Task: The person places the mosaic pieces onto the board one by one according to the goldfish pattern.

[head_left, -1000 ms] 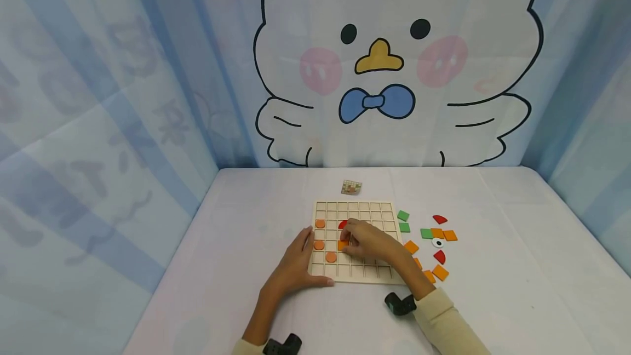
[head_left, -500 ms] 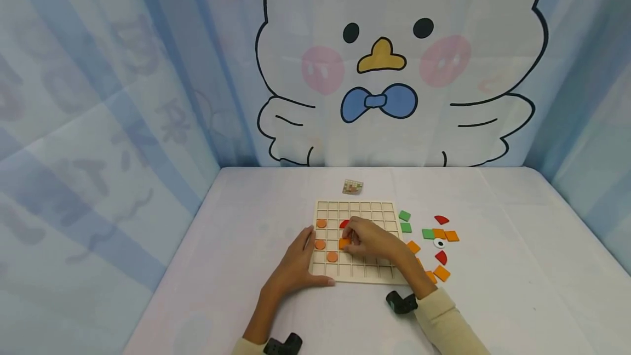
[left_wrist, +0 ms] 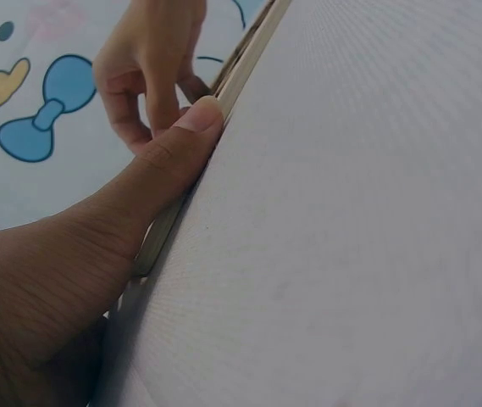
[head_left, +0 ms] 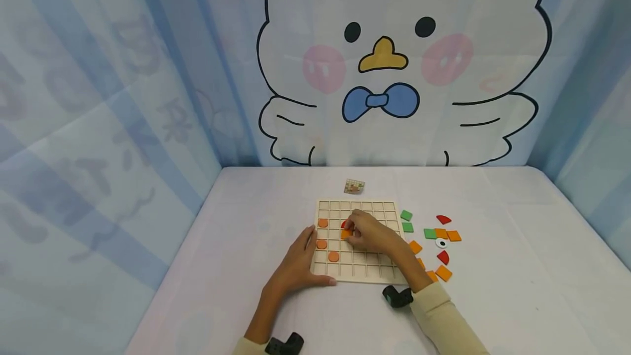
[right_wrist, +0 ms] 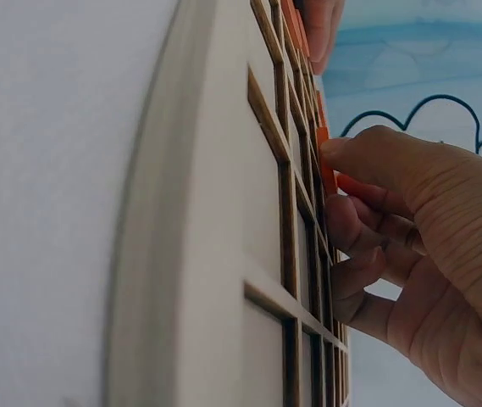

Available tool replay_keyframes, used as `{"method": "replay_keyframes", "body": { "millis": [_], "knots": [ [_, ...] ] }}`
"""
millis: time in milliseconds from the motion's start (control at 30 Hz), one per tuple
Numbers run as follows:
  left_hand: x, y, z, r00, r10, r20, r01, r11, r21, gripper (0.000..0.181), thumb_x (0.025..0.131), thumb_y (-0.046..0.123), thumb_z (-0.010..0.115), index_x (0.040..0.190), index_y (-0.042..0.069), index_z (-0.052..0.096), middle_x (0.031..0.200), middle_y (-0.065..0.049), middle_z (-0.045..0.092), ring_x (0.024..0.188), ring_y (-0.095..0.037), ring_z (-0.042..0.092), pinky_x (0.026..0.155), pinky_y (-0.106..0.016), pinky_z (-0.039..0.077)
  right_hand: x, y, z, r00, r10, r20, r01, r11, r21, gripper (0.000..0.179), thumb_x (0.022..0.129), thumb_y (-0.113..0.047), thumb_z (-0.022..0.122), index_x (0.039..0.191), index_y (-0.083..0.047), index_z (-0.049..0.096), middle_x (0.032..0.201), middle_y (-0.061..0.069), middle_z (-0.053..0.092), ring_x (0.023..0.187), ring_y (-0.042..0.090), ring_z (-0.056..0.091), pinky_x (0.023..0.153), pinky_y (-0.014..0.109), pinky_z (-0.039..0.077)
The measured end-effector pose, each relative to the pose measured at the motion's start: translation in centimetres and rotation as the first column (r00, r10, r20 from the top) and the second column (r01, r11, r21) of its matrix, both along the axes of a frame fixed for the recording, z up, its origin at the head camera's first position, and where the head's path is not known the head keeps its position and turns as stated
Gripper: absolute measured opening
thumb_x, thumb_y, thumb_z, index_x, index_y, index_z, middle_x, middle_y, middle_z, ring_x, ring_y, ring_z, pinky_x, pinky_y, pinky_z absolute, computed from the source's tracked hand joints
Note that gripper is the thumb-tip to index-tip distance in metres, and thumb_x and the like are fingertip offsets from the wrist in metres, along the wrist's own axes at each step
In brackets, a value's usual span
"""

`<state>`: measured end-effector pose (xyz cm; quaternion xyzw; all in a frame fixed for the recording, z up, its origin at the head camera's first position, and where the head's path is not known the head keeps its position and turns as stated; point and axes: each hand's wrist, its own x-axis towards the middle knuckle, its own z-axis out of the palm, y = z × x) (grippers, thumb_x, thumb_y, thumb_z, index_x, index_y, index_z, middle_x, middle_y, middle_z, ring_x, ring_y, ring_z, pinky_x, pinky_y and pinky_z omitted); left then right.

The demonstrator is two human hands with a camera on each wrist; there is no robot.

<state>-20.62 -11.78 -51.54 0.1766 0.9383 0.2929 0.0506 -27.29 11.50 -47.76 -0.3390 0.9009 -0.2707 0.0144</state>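
My right hand [head_left: 371, 233] pinches an orange square tile [head_left: 346, 234] over the wooden grid board [head_left: 362, 276], just on the near side of a red piece [head_left: 343, 224] partly covered by the fingers. In the right wrist view, thumb and fingers meet at that orange tile [right_wrist: 326, 159], right at the grid. My left hand [head_left: 296, 263] rests on the board's near left corner, fingers straight along the left edge and thumb along the front edge. The left wrist view has this thumb [left_wrist: 168, 151] pressing the board's edge. Orange discs [head_left: 333, 256] lie in cells on the left.
Right of the board lie green tiles [head_left: 406, 216], more orange square tiles [head_left: 443, 273], red quarter-round pieces [head_left: 443, 257] and a white disc with a black dot [head_left: 441, 243]. A small picture card [head_left: 354, 186] lies behind the board. A printed curtain [head_left: 384, 136] rises behind the table.
My right hand has moved slightly away from me with the orange square tile, which now sits closer to the red piece. The left hand stays at the board's corner.
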Motion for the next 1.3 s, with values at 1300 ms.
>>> {"method": "replay_keyframes", "body": {
  "millis": [1300],
  "knots": [
    [0.0,0.1,-0.2,1.0,0.011,0.001,-0.011,1.0,0.002,0.134,0.061,0.073,0.077,0.157,0.006,0.013,0.164,-0.009,0.01,0.149,-0.029,0.02,0.119,-0.047,0.028,0.6,9.6,1.8,0.983,-0.181,-0.022,0.181,0.984,-0.003,0.02,0.088,-0.015,0.072,0.102,-0.002,0.065,0.092,0.004,0.061,0.077,0.011,0.053,0.065,0.022,0.05]
  ]
}}
